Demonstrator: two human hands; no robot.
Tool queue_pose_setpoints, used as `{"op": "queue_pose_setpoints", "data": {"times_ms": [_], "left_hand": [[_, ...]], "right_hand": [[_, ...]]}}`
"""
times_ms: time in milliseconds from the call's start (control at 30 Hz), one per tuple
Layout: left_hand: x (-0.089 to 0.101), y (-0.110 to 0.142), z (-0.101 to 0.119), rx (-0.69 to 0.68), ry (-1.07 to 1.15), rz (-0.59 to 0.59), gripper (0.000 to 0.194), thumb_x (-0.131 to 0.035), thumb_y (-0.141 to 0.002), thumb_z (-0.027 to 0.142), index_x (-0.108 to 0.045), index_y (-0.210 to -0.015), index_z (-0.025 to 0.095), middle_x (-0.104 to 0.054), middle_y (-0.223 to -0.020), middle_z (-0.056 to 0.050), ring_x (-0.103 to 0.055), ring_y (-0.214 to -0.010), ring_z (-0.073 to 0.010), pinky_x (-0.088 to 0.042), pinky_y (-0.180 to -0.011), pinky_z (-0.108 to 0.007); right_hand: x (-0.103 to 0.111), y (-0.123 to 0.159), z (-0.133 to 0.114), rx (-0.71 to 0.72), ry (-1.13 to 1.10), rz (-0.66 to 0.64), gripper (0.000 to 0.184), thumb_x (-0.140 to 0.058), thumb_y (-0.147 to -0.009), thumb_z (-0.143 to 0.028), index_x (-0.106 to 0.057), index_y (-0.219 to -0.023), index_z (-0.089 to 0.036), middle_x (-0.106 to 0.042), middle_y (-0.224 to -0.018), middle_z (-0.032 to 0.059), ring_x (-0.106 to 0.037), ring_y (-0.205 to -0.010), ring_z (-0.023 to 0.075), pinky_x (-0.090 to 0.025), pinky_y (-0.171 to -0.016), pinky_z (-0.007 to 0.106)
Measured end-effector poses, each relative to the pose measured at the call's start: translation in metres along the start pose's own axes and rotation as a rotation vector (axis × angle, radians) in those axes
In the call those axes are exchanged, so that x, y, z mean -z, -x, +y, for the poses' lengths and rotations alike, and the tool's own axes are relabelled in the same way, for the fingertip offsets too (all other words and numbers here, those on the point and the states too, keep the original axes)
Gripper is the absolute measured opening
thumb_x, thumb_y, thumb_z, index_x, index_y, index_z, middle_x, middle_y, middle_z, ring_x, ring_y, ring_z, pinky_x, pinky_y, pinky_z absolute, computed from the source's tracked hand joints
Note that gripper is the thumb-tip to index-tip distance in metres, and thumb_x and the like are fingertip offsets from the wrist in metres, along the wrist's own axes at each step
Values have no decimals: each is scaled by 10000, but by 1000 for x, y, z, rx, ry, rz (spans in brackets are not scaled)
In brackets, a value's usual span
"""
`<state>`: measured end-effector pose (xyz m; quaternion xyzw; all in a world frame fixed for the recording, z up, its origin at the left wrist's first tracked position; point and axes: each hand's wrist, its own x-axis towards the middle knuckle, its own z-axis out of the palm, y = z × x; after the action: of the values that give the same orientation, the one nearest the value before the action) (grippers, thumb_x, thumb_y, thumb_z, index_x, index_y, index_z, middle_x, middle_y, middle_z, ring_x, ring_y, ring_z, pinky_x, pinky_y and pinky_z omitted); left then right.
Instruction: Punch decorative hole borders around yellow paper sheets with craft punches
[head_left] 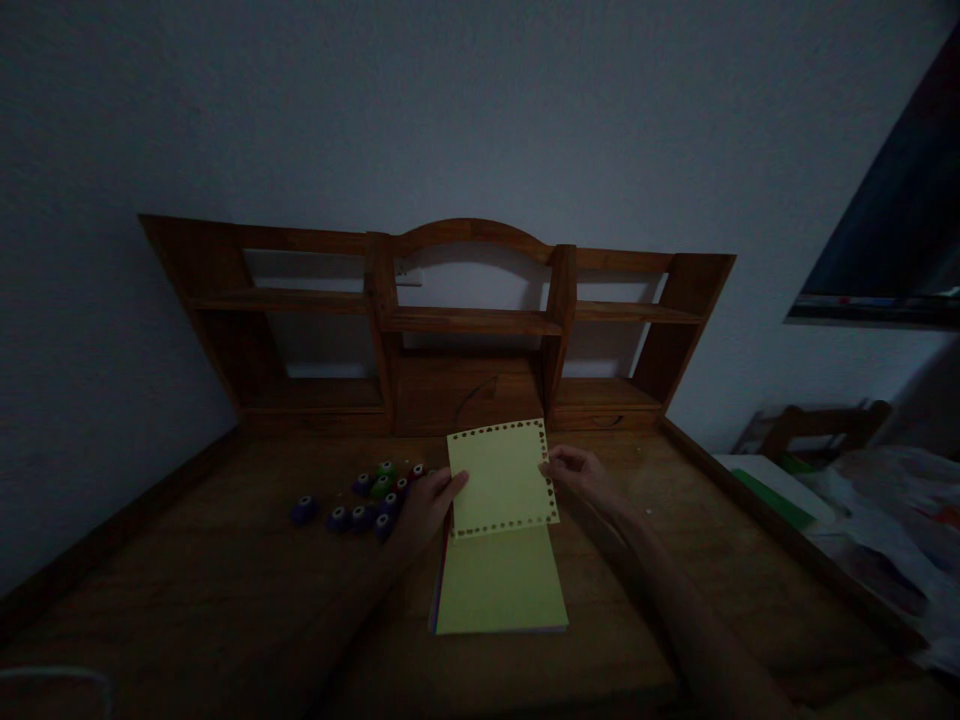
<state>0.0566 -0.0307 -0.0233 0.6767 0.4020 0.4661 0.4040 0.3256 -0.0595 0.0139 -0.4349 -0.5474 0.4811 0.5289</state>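
A pale yellow sheet of paper (499, 478) is held up in front of me, with rows of small dark cut-out shapes along its top, right and bottom edges. My left hand (431, 505) pinches its left edge, thumb on the front. On the opposite side, my right hand (577, 470) grips the right edge between thumb and fingers. Below and partly behind the sheet lies a stack of coloured paper (502, 590), yellow on top. Several small craft punches (360, 517), purple, green and red, stand beside my left hand, which partly hides the group.
A wooden desk (225, 560) carries a shelf unit (472, 322) along its back, against the wall. One purple punch (304, 510) stands apart at the left. Beyond the desk's raised right edge are a chair (825, 425) and plastic bags (900, 500). The light is dim.
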Motion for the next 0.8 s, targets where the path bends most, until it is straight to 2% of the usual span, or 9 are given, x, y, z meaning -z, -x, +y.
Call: {"op": "queue_pose_setpoints", "data": {"times_ms": [200, 400, 567, 800], "left_hand": [[1, 0, -1, 13, 40, -9, 323, -543, -842, 450, -652, -808, 148, -666, -774, -42, -571, -693, -189, -405, -582, -263], [1, 1, -1, 10, 42, 14, 324, -541, -844, 453, -641, -766, 156, -663, -760, -28, -577, -698, -187, -412, -594, -265], [2, -1, -4, 22, 62, -8, 319, -543, -847, 453, -663, -840, 157, -687, -825, -38, -595, -734, -196, -434, -622, -277], [3, 0, -4, 11, 60, -8, 330, -548, -841, 453, -680, -870, 152, -702, -864, -55, -612, -758, -211, -454, -644, -293]], "right_hand": [[-3, 4, -12, -11, 11, 64, 224, -762, -641, -382, -674, -703, -186, -632, -673, 7, -534, -602, 133, -393, -586, 275], [-5, 10, -26, -39, 23, 48, 177, -732, -663, -346, -709, -664, -171, -632, -642, 50, -525, -603, 151, -390, -580, 294], [-5, 11, -25, -55, 34, 81, 177, -732, -657, -343, -719, -691, -170, -626, -628, 41, -509, -578, 139, -389, -578, 292], [-4, 5, -15, 11, 83, 115, 167, -711, -665, -356, -713, -693, -191, -647, -658, 28, -526, -604, 141, -408, -590, 286]]}}
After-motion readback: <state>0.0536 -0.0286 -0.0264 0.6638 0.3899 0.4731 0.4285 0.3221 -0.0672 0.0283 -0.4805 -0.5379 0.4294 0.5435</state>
